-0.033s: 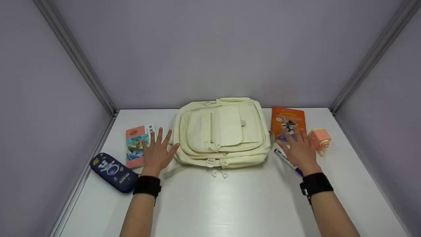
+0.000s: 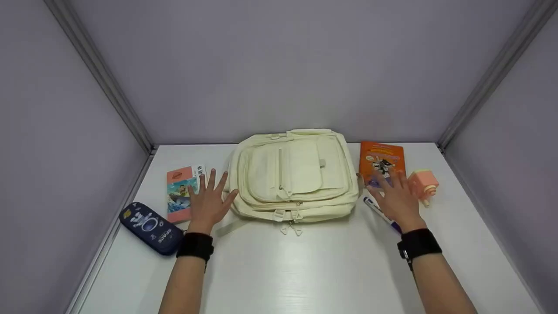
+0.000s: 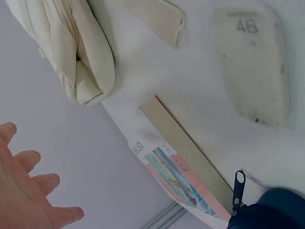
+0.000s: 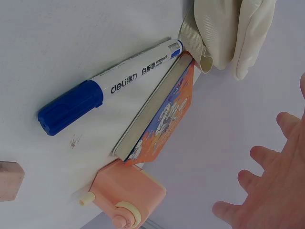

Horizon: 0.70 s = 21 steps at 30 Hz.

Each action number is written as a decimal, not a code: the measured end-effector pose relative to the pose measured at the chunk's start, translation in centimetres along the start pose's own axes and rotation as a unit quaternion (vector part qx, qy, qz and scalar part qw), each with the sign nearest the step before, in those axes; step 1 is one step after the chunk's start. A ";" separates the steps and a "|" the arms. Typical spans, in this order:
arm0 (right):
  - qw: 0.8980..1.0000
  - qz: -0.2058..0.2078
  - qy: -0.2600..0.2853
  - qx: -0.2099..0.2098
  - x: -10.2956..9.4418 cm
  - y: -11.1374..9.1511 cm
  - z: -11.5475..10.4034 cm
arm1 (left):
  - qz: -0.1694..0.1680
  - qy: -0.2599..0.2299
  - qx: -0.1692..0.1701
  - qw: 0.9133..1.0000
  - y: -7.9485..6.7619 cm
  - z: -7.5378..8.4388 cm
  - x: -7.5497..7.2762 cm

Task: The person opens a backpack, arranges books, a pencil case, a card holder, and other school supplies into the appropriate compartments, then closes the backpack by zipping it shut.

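no change registers against the preceding head view: on your desk (image 2: 283,279), one cream backpack (image 2: 261,174) lies at mid-frame, with your left hand (image 2: 208,207) and your right hand (image 2: 400,205) at either side of it, fingers spread wide and holding nothing. judge that no handling is in progress. count the remainder: two books, the pink book (image 2: 178,194) at left and the orange book (image 2: 381,150) at right; one pencil case (image 2: 151,229), lower left; one knobbed pink box (image 2: 423,179), right; one marker (image 4: 112,88), right of centre; one 4b eraser (image 3: 252,67), upper right of the left wrist frame; one small pink block (image 4: 10,181), left edge of the right wrist frame.
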State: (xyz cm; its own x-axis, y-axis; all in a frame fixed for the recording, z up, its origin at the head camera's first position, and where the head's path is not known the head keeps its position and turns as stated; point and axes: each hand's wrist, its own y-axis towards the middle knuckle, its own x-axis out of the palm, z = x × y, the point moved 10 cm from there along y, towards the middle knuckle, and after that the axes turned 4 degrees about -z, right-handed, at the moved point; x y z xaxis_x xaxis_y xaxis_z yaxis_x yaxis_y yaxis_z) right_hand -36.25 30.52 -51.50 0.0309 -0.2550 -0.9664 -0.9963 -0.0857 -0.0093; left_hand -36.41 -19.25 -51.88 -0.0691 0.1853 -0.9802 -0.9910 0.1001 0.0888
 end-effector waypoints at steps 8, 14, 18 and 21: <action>1.000 0.005 -0.005 0.002 0.1 -0.2 -0.3 | -0.003 -0.011 0.001 1.000 -0.2 0.4 -0.2; 1.000 0.004 0.004 -0.001 0.3 0.0 -1.1 | -0.010 -0.024 0.000 1.000 -0.1 0.7 -0.1; 1.000 0.007 0.004 -0.007 0.3 -0.1 -1.8 | -0.016 -0.025 0.008 1.000 0.1 1.4 0.1; 1.000 0.011 0.004 -0.013 0.3 -0.2 -2.4 | -0.020 -0.029 0.014 0.999 0.4 2.2 0.3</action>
State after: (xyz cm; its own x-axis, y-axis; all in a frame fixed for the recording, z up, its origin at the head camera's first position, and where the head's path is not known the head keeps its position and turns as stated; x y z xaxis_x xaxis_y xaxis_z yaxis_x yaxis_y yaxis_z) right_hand -35.84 28.15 -51.17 0.0092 -0.2641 -0.9645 -0.9944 -0.1042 0.0190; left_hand -36.53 -17.05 -51.74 -0.0224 0.2368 -0.9713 -0.9891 0.1360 0.0560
